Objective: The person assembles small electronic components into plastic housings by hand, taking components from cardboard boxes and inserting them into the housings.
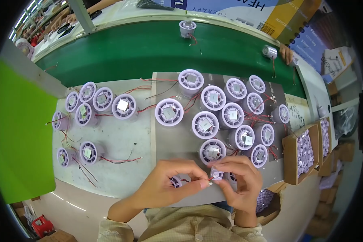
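My left hand [171,185] and my right hand [240,181] meet low in the middle of the view, just above the bench's near edge. Both pinch a small pale lilac square part [216,174] with thin red wires between thumbs and fingertips. A round lilac finned unit [176,181] shows partly under my left fingers. Right behind my hands stands another round finned unit [212,151] with a metal square in its centre.
Several round lilac units with red and black leads cover a grey mat [177,139] and the white bench [117,141] at the left. A green conveyor belt [149,48] carries one unit [187,28]. Cardboard boxes [304,153] of small lilac parts stand at the right.
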Tool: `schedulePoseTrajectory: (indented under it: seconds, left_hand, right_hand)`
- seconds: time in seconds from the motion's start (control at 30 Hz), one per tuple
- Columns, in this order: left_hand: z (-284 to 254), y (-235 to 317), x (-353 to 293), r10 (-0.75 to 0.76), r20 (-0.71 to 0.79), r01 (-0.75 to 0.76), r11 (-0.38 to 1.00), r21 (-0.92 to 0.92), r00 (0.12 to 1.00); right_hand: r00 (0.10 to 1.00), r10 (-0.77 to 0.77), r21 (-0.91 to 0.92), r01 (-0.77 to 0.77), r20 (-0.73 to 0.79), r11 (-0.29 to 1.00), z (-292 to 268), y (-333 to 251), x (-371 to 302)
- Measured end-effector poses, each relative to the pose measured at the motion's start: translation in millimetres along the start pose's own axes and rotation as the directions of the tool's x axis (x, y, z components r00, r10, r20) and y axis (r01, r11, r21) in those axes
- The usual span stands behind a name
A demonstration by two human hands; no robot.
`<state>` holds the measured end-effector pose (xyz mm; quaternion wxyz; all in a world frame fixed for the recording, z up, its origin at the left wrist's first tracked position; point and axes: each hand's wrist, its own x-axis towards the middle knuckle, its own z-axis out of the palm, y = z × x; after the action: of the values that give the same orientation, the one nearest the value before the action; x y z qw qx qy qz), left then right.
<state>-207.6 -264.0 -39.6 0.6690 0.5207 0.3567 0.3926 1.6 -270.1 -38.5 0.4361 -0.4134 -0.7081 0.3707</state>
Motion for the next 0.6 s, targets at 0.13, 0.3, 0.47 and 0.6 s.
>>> schedulePoseTrajectory:
  seconds: [0.13,0.3,0.47,0.6]
  left_hand:
    - [1,2,1,-0.009,0.036,0.007,0.998,0.069,0.999]
    - [0,-3,3,0.068,0.053,-0.075,0.987,0.142,0.996]
    - [1,1,5,0.106,0.075,-0.117,0.98,0.161,0.992]
    - [4,5,3,0.028,0.014,-0.029,0.991,0.131,1.0]
  right_hand:
    - [0.998,-0.06,-0.098,0.059,-0.012,0.993,1,-7,3]
    - [0.976,-0.214,-0.179,0.216,0.031,0.96,-6,-5,9]
    - [0.98,-0.177,-0.108,0.186,0.086,0.977,-7,-3,6]
    - [0.992,-0.05,-0.071,0.059,0.117,0.996,-9,-8,5]
